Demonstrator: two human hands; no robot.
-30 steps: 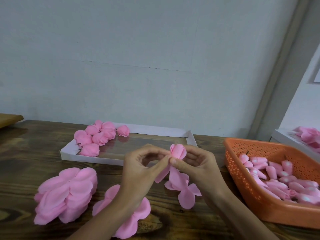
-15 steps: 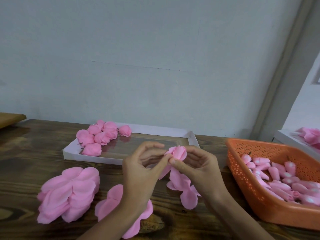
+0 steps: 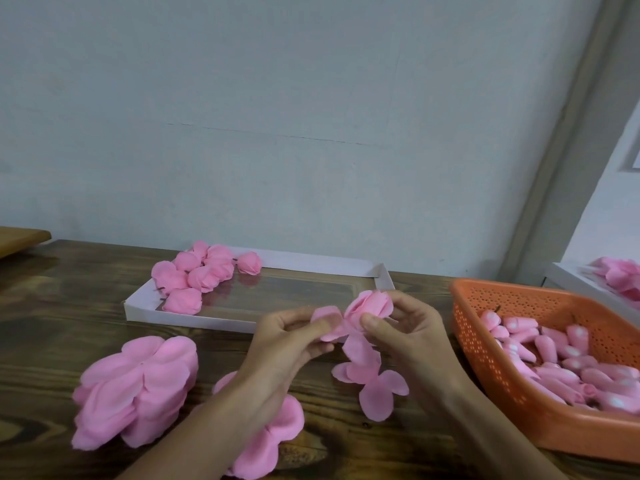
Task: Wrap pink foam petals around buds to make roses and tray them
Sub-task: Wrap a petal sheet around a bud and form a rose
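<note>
Mid-frame above the tabletop, the right hand pinches the half-wrapped rose low, the left hand one loose petal; light, soft, crease-prone foam seems best held at the base.

Dark wooden table meets a grey wall.

A dark wooden table carried a shallow white tray at far centre, an orange perforated basket at right, a thick stack of pink foam petals near left, and a smaller petal pile just beside it.
</note>
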